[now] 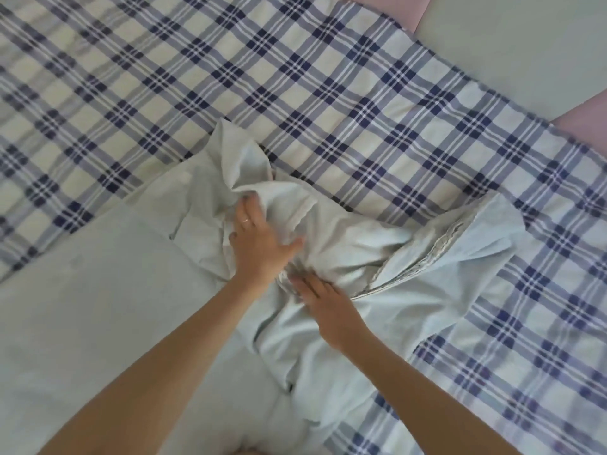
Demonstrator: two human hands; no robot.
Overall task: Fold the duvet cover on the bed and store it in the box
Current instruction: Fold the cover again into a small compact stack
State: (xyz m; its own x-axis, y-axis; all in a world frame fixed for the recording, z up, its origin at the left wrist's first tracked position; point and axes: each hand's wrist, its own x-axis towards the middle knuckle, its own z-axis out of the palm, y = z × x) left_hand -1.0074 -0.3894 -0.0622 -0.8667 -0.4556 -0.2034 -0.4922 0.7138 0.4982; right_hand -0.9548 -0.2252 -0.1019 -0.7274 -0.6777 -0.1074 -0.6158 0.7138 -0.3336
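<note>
A pale blue duvet cover (pixel 427 257) lies bunched and creased in the middle of the bed, with a lace-trimmed edge showing near its right side. My left hand (pixel 259 238), a ring on one finger, lies flat on the crumpled top of the cover with fingers spread. My right hand (pixel 328 307) rests just below it, fingers straight, touching the gathered fabric. The fingertips of both hands are partly sunk into folds. No box is in view.
A blue and white checked sheet (pixel 230 93) covers the bed behind and to the right of the cover. A smooth pale blue surface (pixel 82 307) lies at the left front. A pale wall with pink panels (pixel 525 60) stands at the upper right.
</note>
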